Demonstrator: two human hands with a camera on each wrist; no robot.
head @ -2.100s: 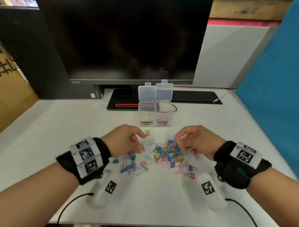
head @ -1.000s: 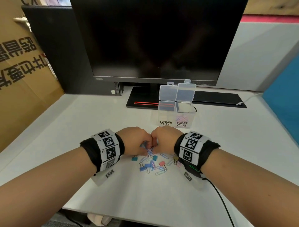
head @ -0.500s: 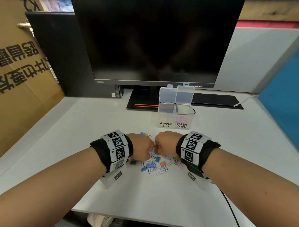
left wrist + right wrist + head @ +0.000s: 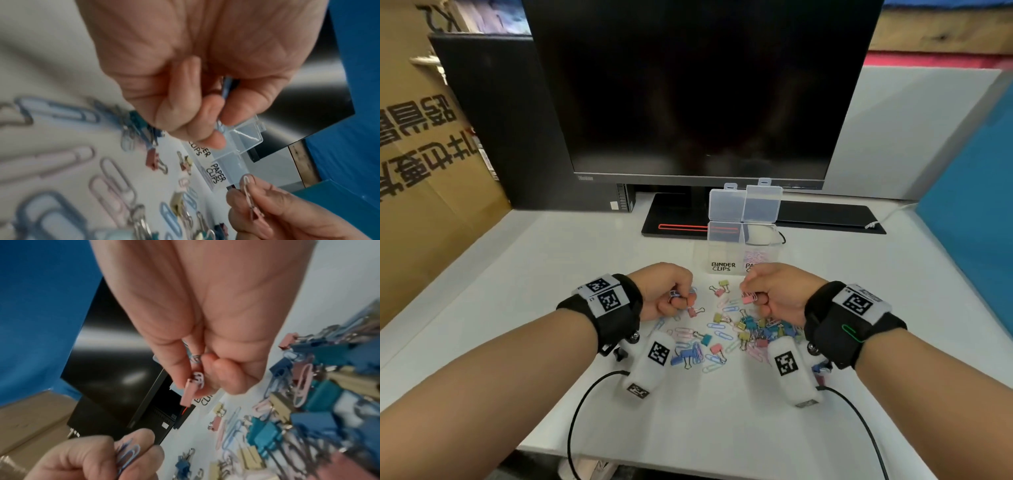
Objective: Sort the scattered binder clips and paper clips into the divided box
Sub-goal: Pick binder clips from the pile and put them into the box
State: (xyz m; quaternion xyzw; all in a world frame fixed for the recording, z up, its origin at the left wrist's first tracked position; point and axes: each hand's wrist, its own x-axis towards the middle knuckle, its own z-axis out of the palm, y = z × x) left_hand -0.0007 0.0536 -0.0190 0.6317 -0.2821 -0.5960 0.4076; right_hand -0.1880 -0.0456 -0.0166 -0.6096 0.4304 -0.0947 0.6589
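My left hand (image 4: 666, 291) pinched blue paper clips (image 4: 127, 454); my right hand (image 4: 777, 291) pinched a pink binder clip (image 4: 188, 391). Both seemed light, stiff, slippery, best gripped by their bodies.

You sat at an office desk: a large black monitor (image 4: 702, 89) filled the frame's top, blue partition panel (image 4: 976, 219) at right.

Right hand (image 4: 779, 291) hides the box's (image 4: 726, 240) "PAPER CLIPS" label
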